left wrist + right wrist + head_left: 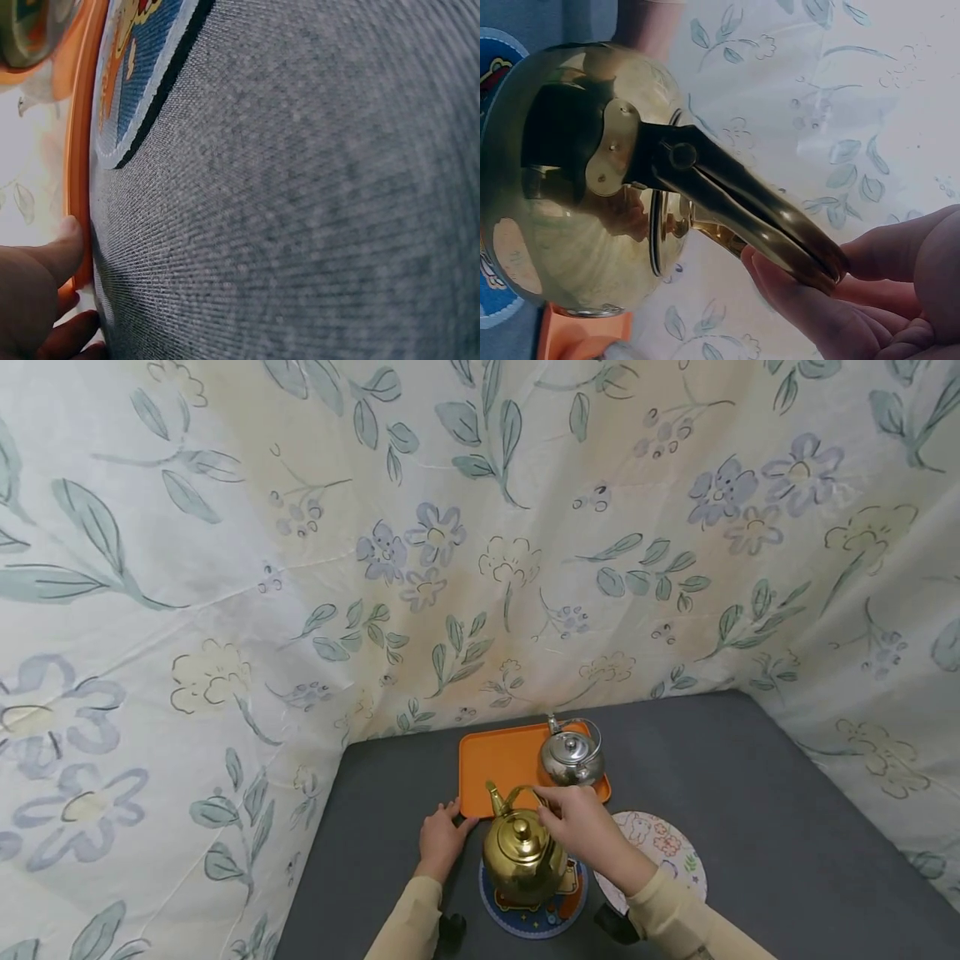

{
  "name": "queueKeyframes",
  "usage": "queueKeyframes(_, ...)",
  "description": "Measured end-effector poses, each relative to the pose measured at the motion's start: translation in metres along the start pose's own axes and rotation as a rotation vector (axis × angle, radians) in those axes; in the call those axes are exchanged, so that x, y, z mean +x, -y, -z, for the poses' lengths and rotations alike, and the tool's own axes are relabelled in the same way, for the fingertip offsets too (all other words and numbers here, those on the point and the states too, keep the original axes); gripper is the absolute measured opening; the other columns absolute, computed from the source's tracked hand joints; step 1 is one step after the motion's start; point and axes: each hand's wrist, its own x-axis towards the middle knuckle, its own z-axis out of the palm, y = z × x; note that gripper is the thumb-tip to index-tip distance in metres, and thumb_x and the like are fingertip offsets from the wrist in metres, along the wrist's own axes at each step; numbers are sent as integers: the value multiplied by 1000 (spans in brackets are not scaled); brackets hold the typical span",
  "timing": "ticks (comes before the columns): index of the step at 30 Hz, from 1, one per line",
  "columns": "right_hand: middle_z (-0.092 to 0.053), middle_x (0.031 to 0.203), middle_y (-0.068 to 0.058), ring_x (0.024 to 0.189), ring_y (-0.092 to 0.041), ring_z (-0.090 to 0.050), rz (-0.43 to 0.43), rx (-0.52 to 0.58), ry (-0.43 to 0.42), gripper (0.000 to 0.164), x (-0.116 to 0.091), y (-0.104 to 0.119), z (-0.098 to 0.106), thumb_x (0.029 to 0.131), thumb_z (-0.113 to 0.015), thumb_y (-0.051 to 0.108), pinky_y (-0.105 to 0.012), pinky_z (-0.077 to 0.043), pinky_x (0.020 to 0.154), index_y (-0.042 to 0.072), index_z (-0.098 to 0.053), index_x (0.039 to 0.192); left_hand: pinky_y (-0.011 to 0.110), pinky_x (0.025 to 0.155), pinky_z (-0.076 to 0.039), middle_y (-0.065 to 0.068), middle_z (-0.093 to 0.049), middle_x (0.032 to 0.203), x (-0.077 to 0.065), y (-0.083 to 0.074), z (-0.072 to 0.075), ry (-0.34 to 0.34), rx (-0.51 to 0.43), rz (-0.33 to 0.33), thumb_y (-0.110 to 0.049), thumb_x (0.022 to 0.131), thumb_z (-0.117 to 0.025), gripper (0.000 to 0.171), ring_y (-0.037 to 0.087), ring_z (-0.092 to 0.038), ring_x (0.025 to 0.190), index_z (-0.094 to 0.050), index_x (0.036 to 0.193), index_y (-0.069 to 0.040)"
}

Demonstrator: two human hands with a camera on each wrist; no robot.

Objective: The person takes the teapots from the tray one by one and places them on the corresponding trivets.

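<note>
A shiny gold kettle (523, 856) with a domed lid is upright over a round blue patterned mat (534, 928), its spout toward the orange tray (495, 760). My right hand (581, 822) pinches the top of the kettle's arched handle (772, 225) between thumb and fingers. At the tray's near left corner is my left hand (442, 839). Its thumb (64, 247) touches the orange rim, and the other fingers lie around the corner at the side. A silver kettle (572, 758) stands on the right part of the tray.
A round white mat (686, 856) with small coloured drawings lies to the right, partly under my right forearm. Everything is on a dark grey table (390, 777). Floral cloth (510, 568) hangs behind and at both sides, close to the table's edges.
</note>
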Motion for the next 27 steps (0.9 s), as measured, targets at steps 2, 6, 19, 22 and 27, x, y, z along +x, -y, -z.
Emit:
queueKeyframes(2,-66,59,1,35,-2,-29,-2,-4,9,36,0,-2,-3,97,-62,5,-15,-26,37,-3,-65,132,63,106,-42,18,-63,136,-1,-1,1,-1,-2,4,-38,88,-78,62,45,-55,130,-62,139,-7)
queueKeyframes(6,-66,59,2,35,-3,-34,-4,-22,12,36,0,-6,-8,97,-63,6,-15,-26,37,-3,-65,132,63,107,-42,18,-63,136,0,-2,2,-1,3,7,-37,87,-78,62,43,-56,130,-63,139,-6)
queueKeyframes(19,-76,85,-11,54,-11,-63,-47,7,-8,35,-2,-5,-17,96,-64,4,-21,-39,43,-3,-66,130,62,107,-42,17,-63,137,-1,2,3,12,1,11,-38,88,-78,62,44,-56,130,-63,139,-7)
queueKeyframes(22,-77,93,-15,68,-16,-72,-71,43,4,38,-5,-2,-20,97,-64,6,-22,-41,44,-1,-63,134,62,107,-42,17,-63,137,-1,3,5,14,-4,12,-38,88,-78,61,45,-56,130,-63,139,-7)
queueKeyframes(27,-77,81,-7,47,-8,-56,-99,20,21,48,-10,2,-23,98,-64,10,-22,-35,41,3,-55,144,63,107,-42,17,-62,138,-1,5,8,23,-8,13,-38,88,-78,61,46,-55,130,-63,139,-7)
